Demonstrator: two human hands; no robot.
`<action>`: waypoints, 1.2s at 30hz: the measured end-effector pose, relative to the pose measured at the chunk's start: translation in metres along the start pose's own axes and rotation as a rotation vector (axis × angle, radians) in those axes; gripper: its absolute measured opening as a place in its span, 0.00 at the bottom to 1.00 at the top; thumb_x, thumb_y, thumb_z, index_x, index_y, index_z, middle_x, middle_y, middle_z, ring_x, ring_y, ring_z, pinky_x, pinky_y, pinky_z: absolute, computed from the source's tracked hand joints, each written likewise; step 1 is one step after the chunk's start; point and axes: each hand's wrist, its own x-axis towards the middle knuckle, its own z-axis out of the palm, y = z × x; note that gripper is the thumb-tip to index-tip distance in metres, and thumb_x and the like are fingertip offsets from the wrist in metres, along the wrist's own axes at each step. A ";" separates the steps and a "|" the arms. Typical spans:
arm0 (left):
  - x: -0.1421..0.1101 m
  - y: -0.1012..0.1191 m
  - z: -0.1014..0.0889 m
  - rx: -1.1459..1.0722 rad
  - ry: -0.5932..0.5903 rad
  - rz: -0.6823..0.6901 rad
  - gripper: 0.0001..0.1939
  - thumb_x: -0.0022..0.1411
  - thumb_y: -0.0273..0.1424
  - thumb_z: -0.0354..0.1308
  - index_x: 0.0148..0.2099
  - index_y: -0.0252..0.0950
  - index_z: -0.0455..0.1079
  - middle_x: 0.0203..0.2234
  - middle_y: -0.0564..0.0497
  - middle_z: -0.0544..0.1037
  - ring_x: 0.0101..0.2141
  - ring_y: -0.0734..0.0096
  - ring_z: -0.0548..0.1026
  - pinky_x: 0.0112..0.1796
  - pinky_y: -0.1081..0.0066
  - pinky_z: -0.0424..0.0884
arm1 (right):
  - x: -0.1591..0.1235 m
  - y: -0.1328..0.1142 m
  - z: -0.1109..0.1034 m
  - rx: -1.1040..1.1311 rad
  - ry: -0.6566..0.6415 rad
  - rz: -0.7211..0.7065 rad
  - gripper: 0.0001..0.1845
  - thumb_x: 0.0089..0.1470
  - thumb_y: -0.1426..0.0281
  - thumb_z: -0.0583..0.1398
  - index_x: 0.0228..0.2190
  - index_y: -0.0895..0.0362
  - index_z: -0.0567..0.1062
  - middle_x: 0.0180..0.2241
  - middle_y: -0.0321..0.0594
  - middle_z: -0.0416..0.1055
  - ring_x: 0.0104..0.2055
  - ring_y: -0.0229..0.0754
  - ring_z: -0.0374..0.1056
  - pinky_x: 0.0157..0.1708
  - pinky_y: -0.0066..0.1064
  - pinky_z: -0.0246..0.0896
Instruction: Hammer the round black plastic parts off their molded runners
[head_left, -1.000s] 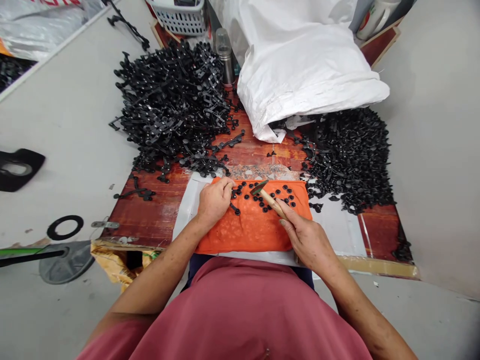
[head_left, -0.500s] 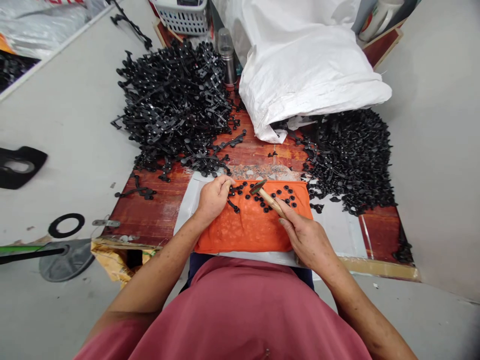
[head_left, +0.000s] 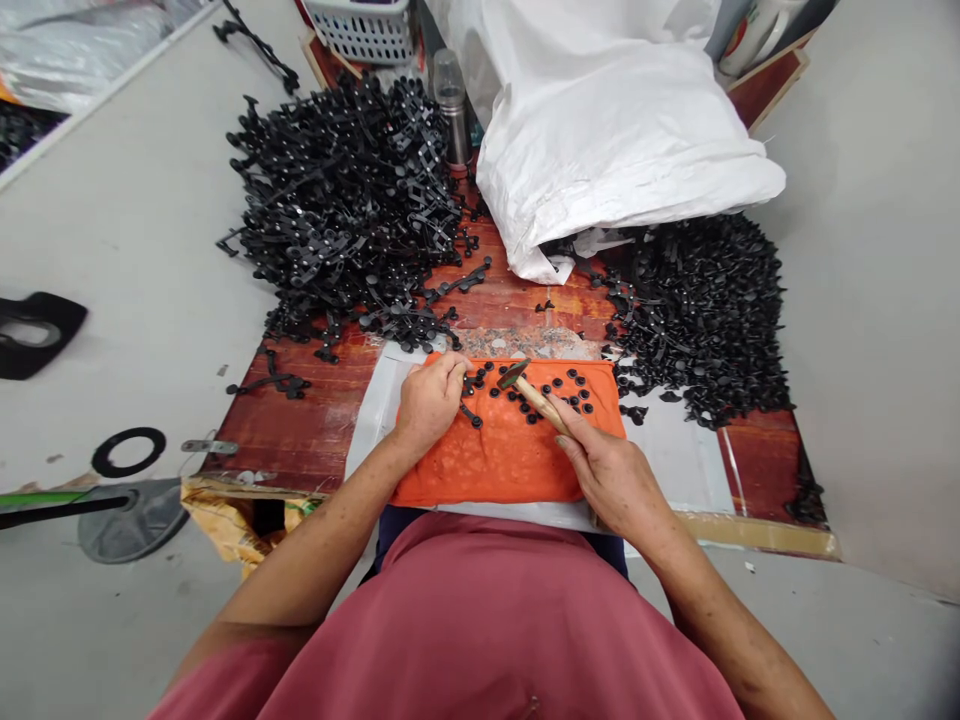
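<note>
Picture a clock face centred on the orange cloth, which lies on a pale sheet at the near side of a reddish wooden counter. All 2 hands are bare.

Right grip is at about 4 o'clock, wrapped snugly around the wooden handle of a hammer. The handle slants up toward 11, with the dark head over the upper part of the cloth; can't tell if it's touching anything.

Left grip sits at about 10 o'clock on the cloth's edge, fingers curled. Some small black pieces reach right up to its fingertips, but I honestly can't tell if it's closed on any of them. The rest are scattered between 11 and 1, some of them right beside the hammer.

Further out there's a big tangled heap of black parts at 11 o'clock and a dense black pile at 2. A white sack slumps at roughly 1 o'clock, its mouth next to that pile. Metal flask near 12.
</note>
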 end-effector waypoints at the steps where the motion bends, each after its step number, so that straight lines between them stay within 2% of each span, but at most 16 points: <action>1: 0.000 0.000 0.000 -0.006 0.005 -0.004 0.15 0.71 0.31 0.47 0.44 0.38 0.76 0.36 0.49 0.84 0.36 0.63 0.80 0.44 0.67 0.69 | 0.000 0.000 0.000 0.003 -0.003 -0.001 0.29 0.69 0.68 0.52 0.69 0.47 0.62 0.38 0.40 0.82 0.34 0.45 0.78 0.32 0.31 0.69; 6: 0.000 0.000 -0.001 -0.049 0.001 -0.007 0.15 0.71 0.31 0.47 0.44 0.38 0.76 0.36 0.49 0.84 0.37 0.64 0.80 0.42 0.67 0.69 | 0.002 0.001 0.001 -0.010 -0.003 -0.016 0.29 0.69 0.68 0.52 0.69 0.48 0.61 0.35 0.39 0.82 0.32 0.46 0.78 0.31 0.32 0.69; 17: 0.001 0.002 -0.003 0.024 -0.018 -0.011 0.14 0.70 0.30 0.50 0.44 0.39 0.78 0.39 0.50 0.85 0.38 0.63 0.81 0.44 0.67 0.70 | 0.003 -0.001 -0.004 -0.020 -0.030 -0.021 0.31 0.68 0.70 0.54 0.70 0.45 0.60 0.38 0.38 0.83 0.34 0.44 0.79 0.32 0.30 0.70; 20: 0.002 0.001 -0.002 0.013 -0.024 -0.012 0.13 0.71 0.31 0.50 0.44 0.40 0.78 0.39 0.51 0.85 0.37 0.64 0.81 0.42 0.68 0.70 | 0.005 -0.006 -0.008 -0.045 0.013 -0.083 0.32 0.69 0.69 0.53 0.71 0.45 0.57 0.38 0.38 0.82 0.34 0.43 0.78 0.32 0.29 0.70; 24: 0.002 -0.002 0.000 0.015 -0.036 -0.013 0.14 0.71 0.32 0.50 0.45 0.41 0.78 0.38 0.51 0.85 0.36 0.65 0.80 0.42 0.68 0.69 | 0.012 -0.019 -0.010 -0.084 0.105 -0.136 0.30 0.71 0.69 0.49 0.71 0.47 0.56 0.42 0.43 0.80 0.37 0.42 0.77 0.39 0.30 0.71; 29: 0.000 -0.001 -0.001 0.121 -0.048 -0.003 0.14 0.72 0.31 0.48 0.46 0.41 0.77 0.36 0.51 0.85 0.35 0.63 0.80 0.45 0.66 0.67 | 0.023 -0.030 -0.006 -0.301 -0.071 -0.085 0.34 0.69 0.71 0.51 0.72 0.44 0.54 0.33 0.41 0.79 0.28 0.43 0.74 0.31 0.30 0.69; 33: 0.000 0.000 -0.001 0.183 -0.052 -0.002 0.14 0.73 0.32 0.48 0.46 0.41 0.77 0.36 0.49 0.84 0.36 0.61 0.79 0.45 0.65 0.65 | 0.023 -0.032 -0.003 -0.266 0.001 -0.111 0.33 0.70 0.71 0.48 0.72 0.47 0.53 0.39 0.44 0.80 0.33 0.43 0.75 0.34 0.29 0.69; 36: 0.000 0.002 -0.002 0.215 -0.073 -0.016 0.15 0.73 0.32 0.48 0.46 0.41 0.77 0.37 0.49 0.84 0.37 0.61 0.79 0.44 0.64 0.65 | 0.021 -0.032 -0.003 -0.369 -0.067 -0.086 0.34 0.68 0.73 0.49 0.72 0.47 0.55 0.33 0.42 0.78 0.27 0.42 0.72 0.28 0.28 0.65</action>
